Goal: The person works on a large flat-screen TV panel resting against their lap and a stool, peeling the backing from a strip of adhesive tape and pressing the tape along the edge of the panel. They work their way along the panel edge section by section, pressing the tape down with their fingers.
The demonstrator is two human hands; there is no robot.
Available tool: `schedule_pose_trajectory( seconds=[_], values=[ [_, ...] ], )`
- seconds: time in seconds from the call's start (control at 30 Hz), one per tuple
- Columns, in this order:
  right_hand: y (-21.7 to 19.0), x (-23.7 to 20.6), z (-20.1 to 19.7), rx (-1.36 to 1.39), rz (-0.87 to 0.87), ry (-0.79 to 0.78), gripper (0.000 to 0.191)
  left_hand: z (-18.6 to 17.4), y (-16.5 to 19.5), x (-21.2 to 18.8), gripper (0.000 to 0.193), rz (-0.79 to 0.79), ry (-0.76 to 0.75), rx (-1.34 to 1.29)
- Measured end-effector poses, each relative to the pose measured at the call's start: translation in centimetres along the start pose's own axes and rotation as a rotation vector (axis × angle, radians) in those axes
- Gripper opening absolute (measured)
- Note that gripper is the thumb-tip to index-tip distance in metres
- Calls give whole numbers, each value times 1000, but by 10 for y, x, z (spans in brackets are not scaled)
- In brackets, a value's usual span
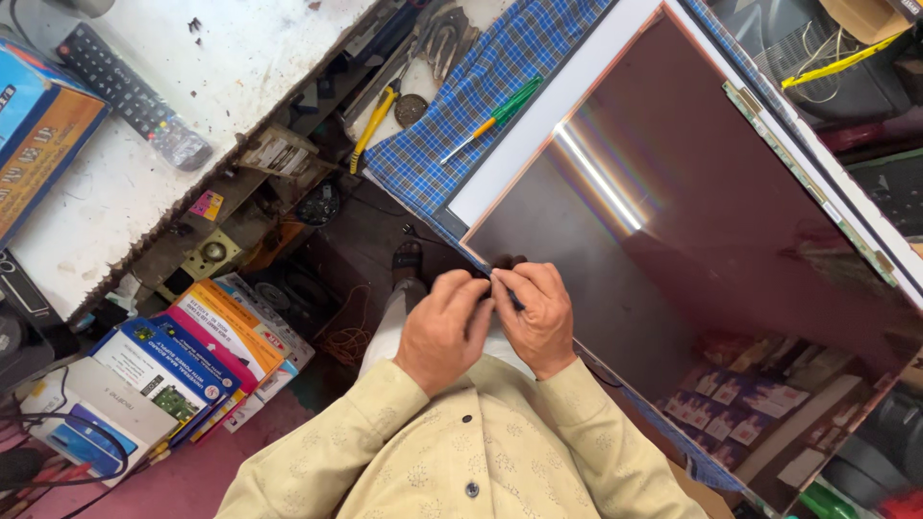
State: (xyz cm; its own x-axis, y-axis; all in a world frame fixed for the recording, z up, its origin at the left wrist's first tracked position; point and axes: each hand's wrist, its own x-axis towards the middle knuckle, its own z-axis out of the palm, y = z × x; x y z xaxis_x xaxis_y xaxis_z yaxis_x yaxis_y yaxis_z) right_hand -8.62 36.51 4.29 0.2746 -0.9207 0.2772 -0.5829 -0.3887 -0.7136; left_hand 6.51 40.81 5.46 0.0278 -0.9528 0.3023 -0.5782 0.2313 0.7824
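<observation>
A large dark glossy display panel (711, 221) lies flat on a blue checked cloth (481, 96), over a white backing sheet (538, 125). My left hand (444, 327) and my right hand (538, 317) meet at the panel's near corner, fingertips pinched together on its edge. What exactly the fingers pinch is too small to tell; it looks like the corner of the panel or a thin film on it. A narrow circuit strip (808, 183) runs along the panel's far edge.
A green-handled screwdriver (495, 117) lies on the cloth; yellow-handled pliers (373, 120) lie beside it. A white worktop (173, 115) at left holds a remote control (130, 94) and a blue-orange box (38, 125). Colourful boxes (192, 356) are stacked on the floor.
</observation>
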Motion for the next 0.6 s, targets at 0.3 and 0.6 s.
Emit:
schedule_pose_trajectory(
  seconds=[0.3, 0.6],
  values=[
    [-7, -16, -16, 16, 43, 90, 13, 15, -11, 6, 28, 9, -37, 98],
    [-10, -30, -35, 90, 372, 4, 20, 27, -14, 11, 20, 205, -97, 98]
  ],
)
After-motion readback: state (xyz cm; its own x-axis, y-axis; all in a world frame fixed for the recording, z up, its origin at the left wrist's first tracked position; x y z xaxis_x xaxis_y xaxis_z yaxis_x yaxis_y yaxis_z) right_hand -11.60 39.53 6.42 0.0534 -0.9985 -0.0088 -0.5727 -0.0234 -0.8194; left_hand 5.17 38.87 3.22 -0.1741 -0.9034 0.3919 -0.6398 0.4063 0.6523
